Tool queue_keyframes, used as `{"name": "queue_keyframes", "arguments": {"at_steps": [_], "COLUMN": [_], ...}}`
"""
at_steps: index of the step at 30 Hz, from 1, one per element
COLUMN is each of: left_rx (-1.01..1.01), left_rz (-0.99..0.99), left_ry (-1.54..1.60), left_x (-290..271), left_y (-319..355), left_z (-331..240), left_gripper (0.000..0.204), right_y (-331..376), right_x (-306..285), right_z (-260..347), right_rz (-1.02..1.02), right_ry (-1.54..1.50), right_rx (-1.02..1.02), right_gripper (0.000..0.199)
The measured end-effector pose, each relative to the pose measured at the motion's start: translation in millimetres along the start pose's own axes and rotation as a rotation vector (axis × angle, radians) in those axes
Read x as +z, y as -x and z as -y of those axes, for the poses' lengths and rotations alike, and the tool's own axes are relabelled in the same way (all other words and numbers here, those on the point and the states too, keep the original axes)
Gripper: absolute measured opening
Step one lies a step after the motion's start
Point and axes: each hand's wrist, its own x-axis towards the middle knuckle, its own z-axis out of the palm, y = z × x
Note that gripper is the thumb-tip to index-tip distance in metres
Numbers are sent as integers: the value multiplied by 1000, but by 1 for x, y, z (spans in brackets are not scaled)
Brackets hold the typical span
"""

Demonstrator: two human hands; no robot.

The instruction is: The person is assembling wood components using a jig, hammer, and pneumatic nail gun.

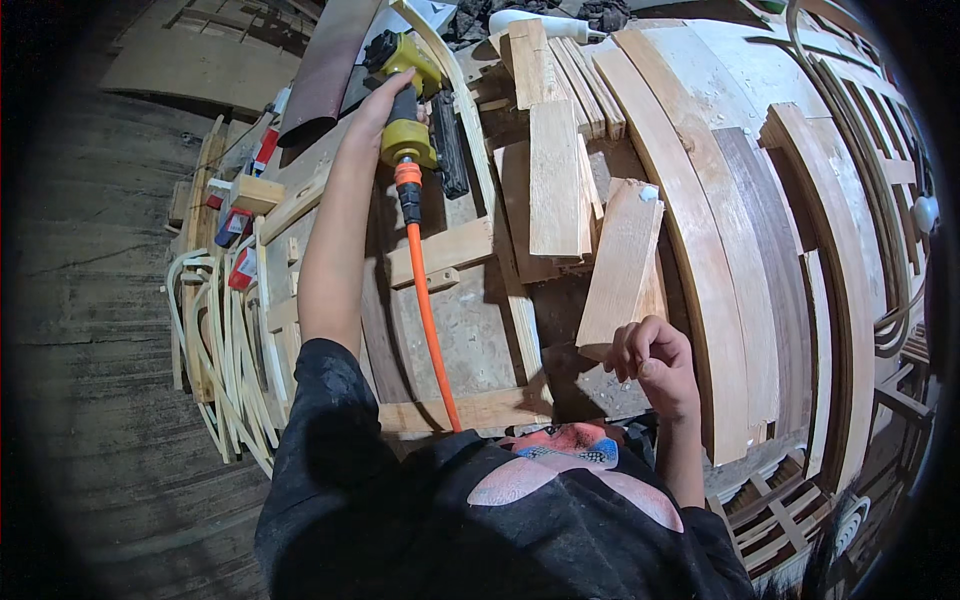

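My left hand [376,112] reaches out and grips a yellow-green and black air nailer [410,138] by its black handle. An orange air hose [427,320] runs from the nailer's base back toward my body. Beneath and beside the tool lies a wooden frame [448,250] of curved strips and crosspieces. My right hand [655,362] is closed, fingers curled and thumb pressed in; whether anything small is in it I cannot make out. Just beyond it lies a short wooden board [624,262] with a white blob at its far end. Another short board [555,178] rests on pieces left of that.
Long curved planks [690,240] stretch along the right side of the bench. A white bottle [540,22] lies at the far edge. Bundled thin bent strips [215,335] and red-and-blue clamps [240,225] line the left edge. A large brownish roll [325,75] sits at the far left.
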Motion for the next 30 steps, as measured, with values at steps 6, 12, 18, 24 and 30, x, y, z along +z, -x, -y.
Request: {"name": "queue_keyframes", "arguments": {"at_steps": [6, 12, 18, 24, 30], "left_rx": [-53, -47, 6, 33, 194], "left_rz": [2, -4, -14, -53, -132], "left_ry": [64, 58, 41, -364, -1224], "left_x": [2, 8, 9, 8, 17], "left_y": [0, -3, 8, 96, 199], "left_z": [7, 10, 2, -4, 46], "left_gripper": [38, 39, 39, 38, 47], "right_y": [-2, -4, 1, 12, 25], "right_x": [-1, 5, 6, 8, -8], "right_z": [-3, -2, 0, 11, 20], "right_rz": [1, -15, -22, -57, -255], "right_ry": [9, 70, 68, 185, 157], "right_rx": [3, 16, -29, -185, -341], "right_gripper": [29, 35, 35, 40, 38]}}
